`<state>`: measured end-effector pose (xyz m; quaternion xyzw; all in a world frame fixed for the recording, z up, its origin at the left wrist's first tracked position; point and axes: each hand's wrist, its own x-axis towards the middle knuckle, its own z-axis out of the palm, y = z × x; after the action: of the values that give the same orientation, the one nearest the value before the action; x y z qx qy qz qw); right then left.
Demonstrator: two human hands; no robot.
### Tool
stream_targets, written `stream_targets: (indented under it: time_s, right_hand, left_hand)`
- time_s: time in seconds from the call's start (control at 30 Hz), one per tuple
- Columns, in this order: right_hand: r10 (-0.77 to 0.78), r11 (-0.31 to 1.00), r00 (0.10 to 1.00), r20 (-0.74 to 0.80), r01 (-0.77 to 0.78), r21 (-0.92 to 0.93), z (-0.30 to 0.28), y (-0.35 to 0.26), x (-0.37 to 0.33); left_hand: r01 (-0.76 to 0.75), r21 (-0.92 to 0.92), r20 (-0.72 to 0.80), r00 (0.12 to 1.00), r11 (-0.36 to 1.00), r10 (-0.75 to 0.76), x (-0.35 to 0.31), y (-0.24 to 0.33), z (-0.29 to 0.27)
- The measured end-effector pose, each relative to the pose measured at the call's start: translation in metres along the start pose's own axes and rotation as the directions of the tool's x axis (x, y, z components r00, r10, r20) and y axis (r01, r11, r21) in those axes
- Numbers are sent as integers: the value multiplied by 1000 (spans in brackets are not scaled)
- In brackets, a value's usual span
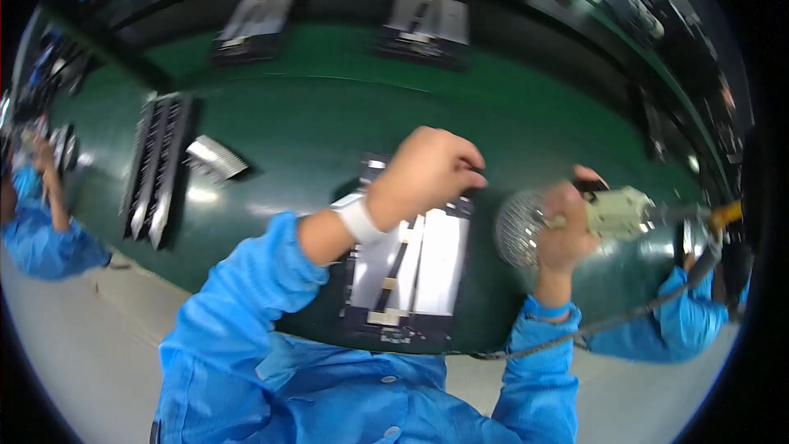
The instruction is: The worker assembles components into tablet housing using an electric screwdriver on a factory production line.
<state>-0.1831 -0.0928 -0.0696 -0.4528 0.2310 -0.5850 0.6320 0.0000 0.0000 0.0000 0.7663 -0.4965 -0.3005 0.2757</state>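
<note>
"How does the left hand (429, 171) appear?"

"Curled above the far end of a black-framed silver panel (440, 271), thumb and forefinger drawn close; whether they pinch a small part cannot be told."

"And the panel itself?"

"It lies lengthwise on the green tabletop (320, 123) before the worker, white marks along its near edge too small to read."

"Farther right?"

"Beside a round clear dish (514, 234), the right hand (567, 234), blurred, wraps its fingers around a cream corded power tool (625, 212); whether its casing bears a label cannot be told."
</note>
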Motion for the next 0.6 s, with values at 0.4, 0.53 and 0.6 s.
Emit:
stream_targets:
  time_s: [0.4, 0.53, 0.6]
  right_hand:
    - [-78, 960, 968, 240, 138, -244, -86, -62, 64]
    - [-72, 962, 970, 233, 130, -242, -91, -59, 67]
    - [-73, 963, 971, 229, 129, -238, -91, -59, 66]
  left_hand:
    - [-474, 142, -415, 769, 869, 487, 38, 23, 113]
    - [-320, 79, -283, 901, 944, 329, 43, 30, 105]
    - [-251, 6, -239, 939, 968, 245, 44, 34, 99]
